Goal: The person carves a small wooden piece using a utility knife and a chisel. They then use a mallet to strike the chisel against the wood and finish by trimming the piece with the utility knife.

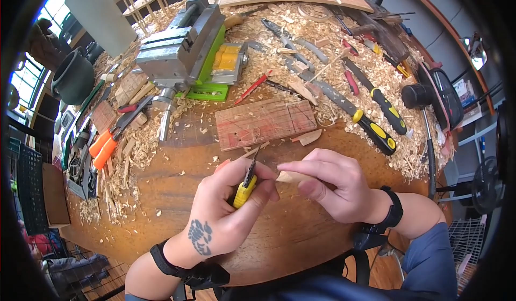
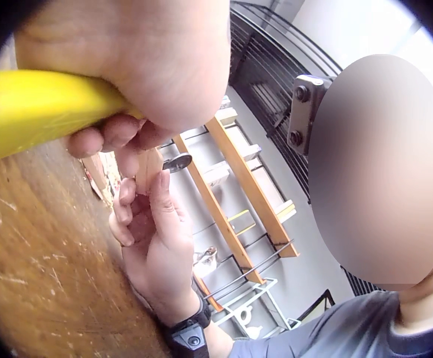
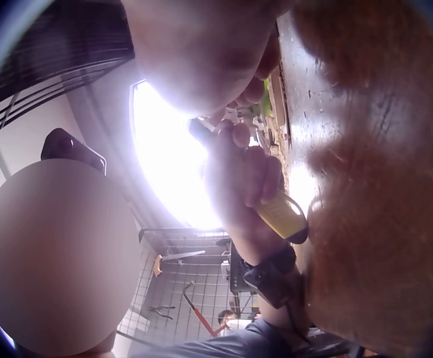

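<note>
In the head view my left hand point(image 1: 228, 207) has its fingers curled round a yellow-handled knife point(image 1: 245, 189), its dark narrow blade pointing up and away. My right hand point(image 1: 338, 185) pinches a small pale piece of wood point(image 1: 290, 177) between thumb and fingers, close to the left fingertips; whether they touch it is unclear. The left wrist view shows the yellow handle point(image 2: 52, 112) in the near hand, and my right hand point(image 2: 160, 246) beyond with the wood piece point(image 2: 149, 168). The handle end point(image 3: 283, 216) sticks out of my left hand point(image 3: 239, 171) in the right wrist view.
A reddish marked board point(image 1: 266, 122) lies just beyond the hands. Behind stand a metal vise point(image 1: 180, 48) and heaps of shavings point(image 1: 301, 24). Yellow-and-black-handled tools point(image 1: 376, 133) lie at the right, orange-handled ones point(image 1: 104, 151) at the left, and a black mallet head point(image 1: 416, 96) farther right.
</note>
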